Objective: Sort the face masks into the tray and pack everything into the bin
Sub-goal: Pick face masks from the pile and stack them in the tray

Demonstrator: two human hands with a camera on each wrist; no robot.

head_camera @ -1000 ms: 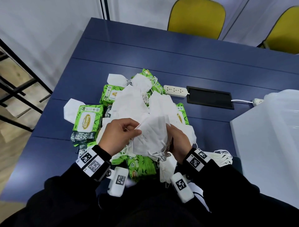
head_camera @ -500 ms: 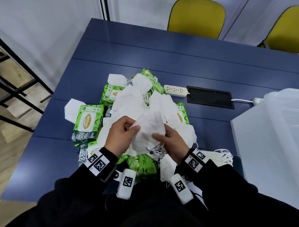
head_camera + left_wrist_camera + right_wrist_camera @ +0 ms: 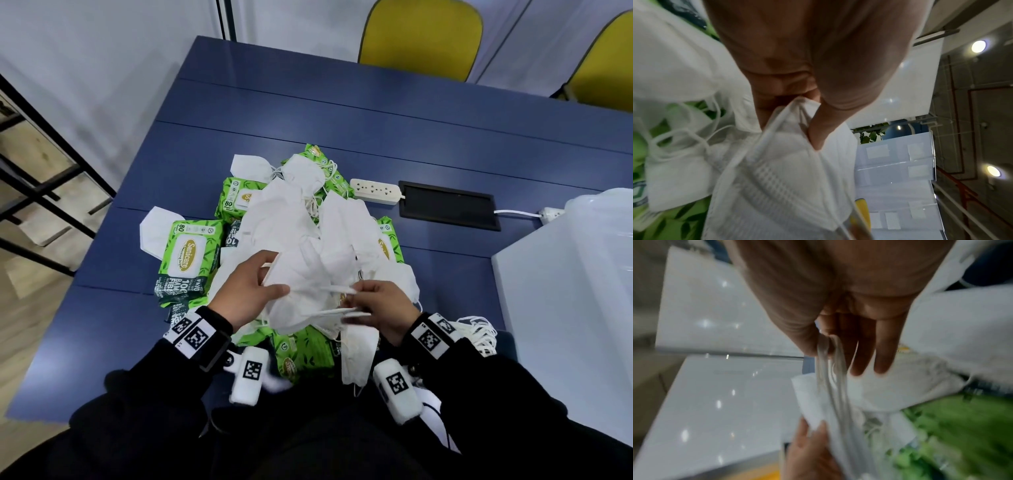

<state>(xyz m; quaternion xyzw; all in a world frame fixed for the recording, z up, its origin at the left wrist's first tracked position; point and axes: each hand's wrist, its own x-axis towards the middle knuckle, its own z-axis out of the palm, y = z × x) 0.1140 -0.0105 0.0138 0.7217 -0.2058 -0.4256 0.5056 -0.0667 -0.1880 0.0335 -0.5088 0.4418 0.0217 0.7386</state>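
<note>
At the centre of the head view, a person in dark sleeves works over a heap of white face masks (image 3: 301, 219) and green wet-wipe packs (image 3: 186, 262) piled on a blue table (image 3: 342, 113). The left hand (image 3: 245, 291) pinches a folded white mask (image 3: 301, 291) by its edge, thumb on top and fingers curled beneath; the left wrist view shows the thumb (image 3: 830, 113) pressed into the mask's (image 3: 781, 178) upper corner, with the ribbed seam running down the lower centre of the frame. The right hand (image 3: 383, 308), just right of the mask, grips its white ear loops (image 3: 339, 301), which stretch across toward the left hand; in the blurred right wrist view the loops (image 3: 830, 369) are caught between thumb and index finger while the other fingers (image 3: 879, 353) extend straight. Loose masks cover most of the heap, 1 lying apart at its left edge (image 3: 154, 233) and another near its upper left (image 3: 250, 168). Below the right hand a further mask (image 3: 356, 356) hangs at the table's near edge. At the right side of the frame sits a translucent white bin (image 3: 582, 274); beside the right wrist lies a bundle of masks with ear loops fanned out (image 3: 479, 332), and whether they rest in a tray cannot be told. A white power strip (image 3: 375, 192) and a black inset panel (image 3: 448, 209) lie beyond the heap, and 2 yellow chairs (image 3: 421, 37) stand along the top edge.
</note>
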